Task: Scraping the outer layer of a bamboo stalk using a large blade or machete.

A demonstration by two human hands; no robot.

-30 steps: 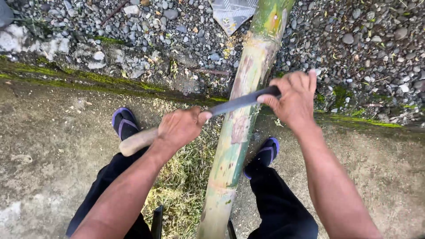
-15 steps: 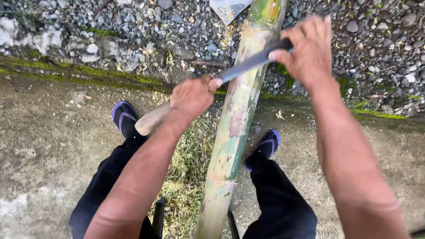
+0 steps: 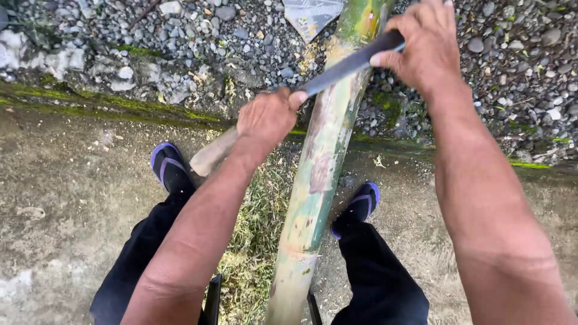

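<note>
Knife across bamboo pole, gravel beyond

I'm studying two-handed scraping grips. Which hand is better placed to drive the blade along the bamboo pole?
Probably the left hand: it grips the knife's wooden handle. The right hand only steadies the blade across the bamboo pole.

Single head-worn view looked steeply down from close above the person's own forearms. It faced forward along a bamboo pole running bottom centre to top; gravel filled the upper frame, feet lay mid-frame.
</note>
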